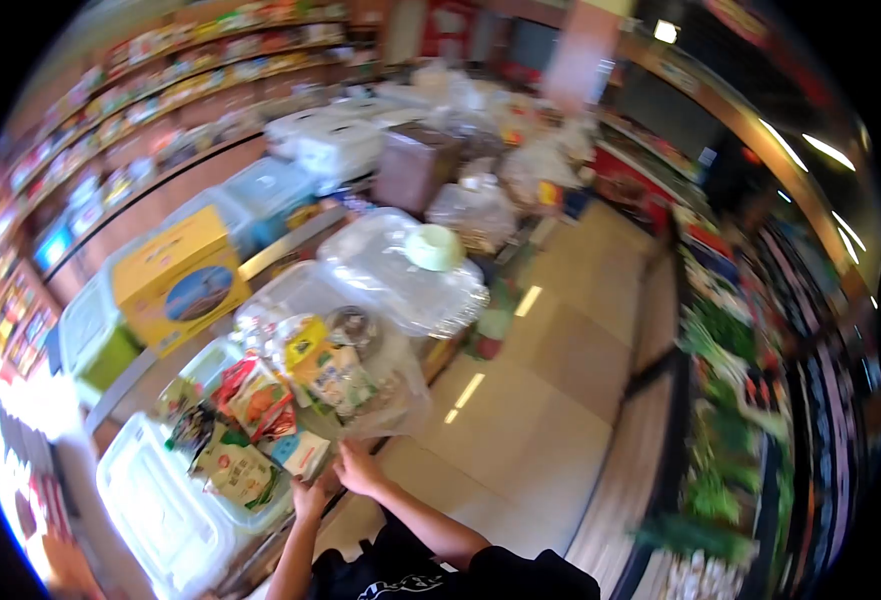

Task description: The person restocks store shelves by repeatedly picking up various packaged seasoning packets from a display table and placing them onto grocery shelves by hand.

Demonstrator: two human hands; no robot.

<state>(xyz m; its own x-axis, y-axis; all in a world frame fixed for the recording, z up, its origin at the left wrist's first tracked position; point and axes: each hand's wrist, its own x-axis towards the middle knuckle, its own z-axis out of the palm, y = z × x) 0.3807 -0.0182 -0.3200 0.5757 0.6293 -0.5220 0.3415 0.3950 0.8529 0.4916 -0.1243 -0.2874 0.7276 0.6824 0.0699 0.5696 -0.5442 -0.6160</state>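
Both of my hands are at the near edge of a bin of packaged goods. My left hand [310,494] touches the lower edge of a white and blue packet [300,453]; its fingers are blurred. My right hand [358,470] is just right of it, beside a clear plastic bag [400,395], with fingers bent together, and what they hold is too blurred to make out. Around them lie a green and cream packet [234,470], red packets [257,400] and a yellow-topped packet [305,345].
A yellow box [175,280], lidded clear tubs [160,510], a pale green bowl [433,247] and a brown box [412,168] line the counter. Tiled floor [520,400] lies to the right, then vegetable shelves [715,490]. Stocked shelves [190,85] stand at the back left.
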